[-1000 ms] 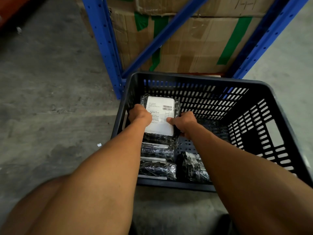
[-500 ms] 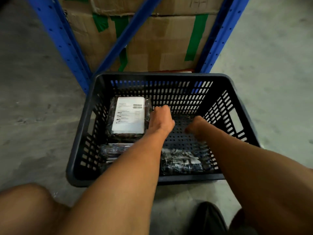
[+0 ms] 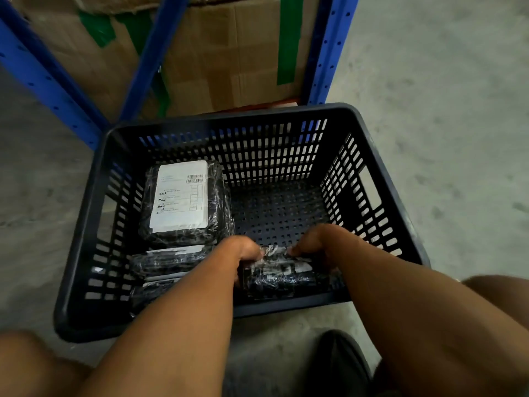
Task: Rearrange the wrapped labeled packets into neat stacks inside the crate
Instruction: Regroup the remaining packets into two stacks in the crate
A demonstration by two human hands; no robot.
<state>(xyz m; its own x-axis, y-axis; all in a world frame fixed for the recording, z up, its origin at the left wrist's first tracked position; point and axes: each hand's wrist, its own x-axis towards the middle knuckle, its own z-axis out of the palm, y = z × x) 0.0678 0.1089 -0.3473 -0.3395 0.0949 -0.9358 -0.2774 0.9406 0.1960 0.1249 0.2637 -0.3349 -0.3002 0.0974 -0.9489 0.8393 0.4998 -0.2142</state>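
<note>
A dark slotted plastic crate (image 3: 380, 156) stands on the concrete floor. In its far left corner lies a black wrapped packet (image 3: 183, 200) with a white barcode label facing up. Nearer me on the left, two more wrapped packets (image 3: 169, 260) stand on edge, partly behind my left forearm. At the crate's near right side another wrapped packet (image 3: 279, 275) stands on edge. My left hand (image 3: 243, 252) grips its left end and my right hand (image 3: 320, 243) grips its right end, fingers curled over its top edge.
The crate's far right floor (image 3: 280, 207) shows bare perforated plastic. Behind the crate rise blue rack posts (image 3: 329, 50) around taped cardboard boxes (image 3: 217, 58). A dark shoe (image 3: 340, 365) rests on the floor just in front of the crate.
Both hands left the labelled packet in the far left corner, moved right and toward me, and closed on the packet at the near right. The view shifted too.
</note>
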